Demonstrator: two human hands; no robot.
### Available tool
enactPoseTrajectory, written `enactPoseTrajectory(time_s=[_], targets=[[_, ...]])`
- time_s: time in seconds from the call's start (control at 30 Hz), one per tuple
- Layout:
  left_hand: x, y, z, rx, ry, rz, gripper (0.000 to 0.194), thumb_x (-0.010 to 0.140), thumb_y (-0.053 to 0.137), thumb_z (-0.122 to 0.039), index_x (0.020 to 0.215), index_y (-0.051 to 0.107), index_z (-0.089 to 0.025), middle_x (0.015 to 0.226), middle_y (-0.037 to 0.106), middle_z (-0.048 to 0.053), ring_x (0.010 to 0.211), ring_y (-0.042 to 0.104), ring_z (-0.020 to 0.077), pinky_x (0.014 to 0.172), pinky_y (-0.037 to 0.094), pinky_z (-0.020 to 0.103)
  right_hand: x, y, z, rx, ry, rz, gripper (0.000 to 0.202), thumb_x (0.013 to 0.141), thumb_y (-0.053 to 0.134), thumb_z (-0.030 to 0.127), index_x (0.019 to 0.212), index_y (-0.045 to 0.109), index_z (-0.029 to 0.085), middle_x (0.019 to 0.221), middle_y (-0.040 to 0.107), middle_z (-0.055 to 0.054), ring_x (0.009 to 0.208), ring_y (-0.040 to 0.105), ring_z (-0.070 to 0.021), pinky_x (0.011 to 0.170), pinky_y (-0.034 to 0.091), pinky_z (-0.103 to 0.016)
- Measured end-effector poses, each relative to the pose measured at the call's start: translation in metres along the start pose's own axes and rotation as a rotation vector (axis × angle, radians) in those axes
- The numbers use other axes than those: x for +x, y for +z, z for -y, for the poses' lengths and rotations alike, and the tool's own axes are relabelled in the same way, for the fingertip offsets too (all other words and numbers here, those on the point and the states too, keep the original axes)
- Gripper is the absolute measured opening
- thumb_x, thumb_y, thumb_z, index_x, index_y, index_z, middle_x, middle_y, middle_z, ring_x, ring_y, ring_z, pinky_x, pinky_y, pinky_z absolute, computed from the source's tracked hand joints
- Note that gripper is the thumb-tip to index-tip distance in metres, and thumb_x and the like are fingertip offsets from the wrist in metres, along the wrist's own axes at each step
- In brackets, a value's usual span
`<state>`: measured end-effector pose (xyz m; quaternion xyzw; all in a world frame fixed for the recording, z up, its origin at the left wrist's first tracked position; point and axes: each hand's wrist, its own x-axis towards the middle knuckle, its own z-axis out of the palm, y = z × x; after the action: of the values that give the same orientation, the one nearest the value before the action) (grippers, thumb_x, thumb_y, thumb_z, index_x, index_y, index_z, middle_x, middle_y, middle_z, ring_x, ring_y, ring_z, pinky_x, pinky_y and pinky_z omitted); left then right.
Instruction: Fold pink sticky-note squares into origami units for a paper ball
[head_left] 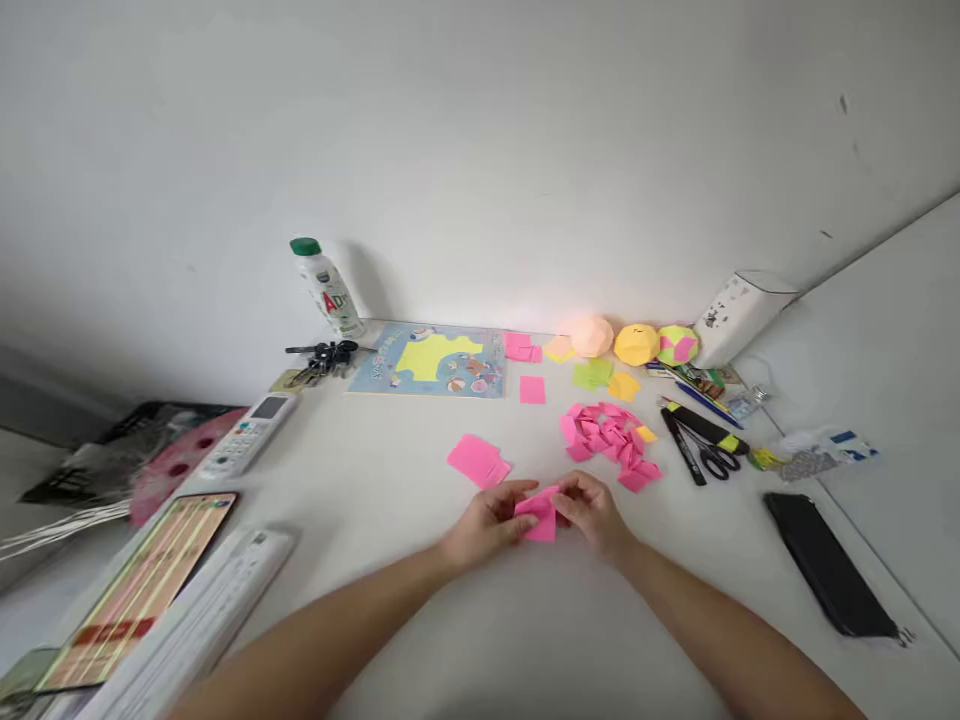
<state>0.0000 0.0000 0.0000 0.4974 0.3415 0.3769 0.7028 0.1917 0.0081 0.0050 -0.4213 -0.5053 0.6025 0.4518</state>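
Note:
Both hands pinch one pink paper square (538,516) above the front middle of the table; its upper right part looks folded over. My left hand (491,522) grips its left side with thumb and fingers. At its upper right corner, my right hand (592,508) is closed on the paper. A few flat pink sheets (478,461) lie just beyond my left hand. Beyond my right hand sits a loose pile of folded pink paper pieces (604,437), with a bit of yellow at its right edge.
Paper balls (637,344) line the wall beside a white box (742,315). Scissors (716,458), pens and a black pouch (831,565) lie right. A blue picture card (427,388), bottle (328,288) and keys (326,358) are at the back left; a remote (249,436) and phone (150,580) nearer.

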Motion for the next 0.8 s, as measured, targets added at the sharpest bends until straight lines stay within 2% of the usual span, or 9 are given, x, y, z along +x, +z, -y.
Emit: enactPoseTrajectory(time_s=[0.13, 0.27, 0.4, 0.47, 0.53, 0.67, 0.8], targets=[[0.004, -0.001, 0.002, 0.006, 0.026, -0.022, 0.049, 0.071, 0.068, -0.039, 0.111, 0.052, -0.016, 0.067, 0.052, -0.003, 0.052, 0.047, 0.0068, 0.049, 0.041, 0.022, -0.004, 0.005, 0.011, -0.08, 0.031, 0.136, 0.023, 0.078, 0.062, 0.038, 0.078, 0.06, 0.015, 0.058, 0.048, 0.003, 0.051, 0.043, -0.0094, 0.049, 0.036, -0.022], [0.002, 0.0, -0.001, 0.097, 0.037, 0.021, 0.044, 0.076, 0.061, -0.043, 0.11, 0.056, -0.016, 0.064, 0.053, -0.002, 0.049, 0.044, 0.0072, 0.048, 0.039, 0.022, -0.006, 0.008, 0.019, -0.193, -0.067, 0.268, 0.022, 0.083, 0.056, 0.036, 0.086, 0.066, 0.016, 0.075, 0.051, -0.002, 0.065, 0.045, -0.0123, 0.059, 0.039, -0.025], [-0.003, 0.002, -0.007, 0.222, 0.018, 0.037, 0.05, 0.082, 0.05, -0.048, 0.12, 0.052, -0.016, 0.061, 0.054, -0.001, 0.047, 0.044, 0.0085, 0.047, 0.04, 0.023, -0.005, 0.007, 0.019, -0.201, -0.087, 0.266, 0.02, 0.084, 0.055, 0.033, 0.082, 0.067, 0.017, 0.073, 0.048, -0.001, 0.062, 0.044, -0.0115, 0.058, 0.039, -0.025], [-0.005, 0.002, -0.009, 0.224, -0.01, 0.032, 0.053, 0.084, 0.045, -0.05, 0.125, 0.046, -0.016, 0.061, 0.055, -0.001, 0.05, 0.05, 0.0111, 0.051, 0.044, 0.026, -0.005, 0.006, 0.019, -0.192, -0.066, 0.266, 0.02, 0.084, 0.056, 0.033, 0.08, 0.067, 0.016, 0.075, 0.049, -0.001, 0.064, 0.046, -0.0123, 0.059, 0.04, -0.025], [-0.006, 0.003, -0.011, 0.204, -0.026, 0.022, 0.052, 0.086, 0.04, -0.05, 0.127, 0.044, -0.017, 0.071, 0.06, 0.002, 0.061, 0.057, 0.0145, 0.061, 0.048, 0.03, -0.005, 0.006, 0.018, -0.189, -0.053, 0.263, 0.022, 0.084, 0.056, 0.034, 0.078, 0.066, 0.016, 0.077, 0.05, -0.002, 0.066, 0.048, -0.0132, 0.06, 0.041, -0.026], [-0.005, 0.003, -0.014, 0.219, 0.071, -0.039, 0.038, 0.086, 0.042, -0.045, 0.112, 0.055, -0.019, 0.098, 0.062, 0.006, 0.088, 0.056, 0.0178, 0.08, 0.046, 0.033, -0.005, 0.007, 0.018, -0.22, -0.059, 0.228, 0.021, 0.082, 0.058, 0.034, 0.074, 0.066, 0.016, 0.075, 0.049, -0.001, 0.064, 0.046, -0.0123, 0.056, 0.039, -0.024], [-0.002, 0.001, -0.012, 0.21, 0.119, -0.049, 0.033, 0.085, 0.047, -0.043, 0.099, 0.06, -0.017, 0.089, 0.062, 0.006, 0.082, 0.055, 0.0163, 0.077, 0.046, 0.032, -0.005, 0.008, 0.017, -0.234, -0.071, 0.211, 0.019, 0.08, 0.061, 0.033, 0.072, 0.064, 0.016, 0.072, 0.047, 0.0, 0.062, 0.045, -0.0114, 0.054, 0.037, -0.023]])
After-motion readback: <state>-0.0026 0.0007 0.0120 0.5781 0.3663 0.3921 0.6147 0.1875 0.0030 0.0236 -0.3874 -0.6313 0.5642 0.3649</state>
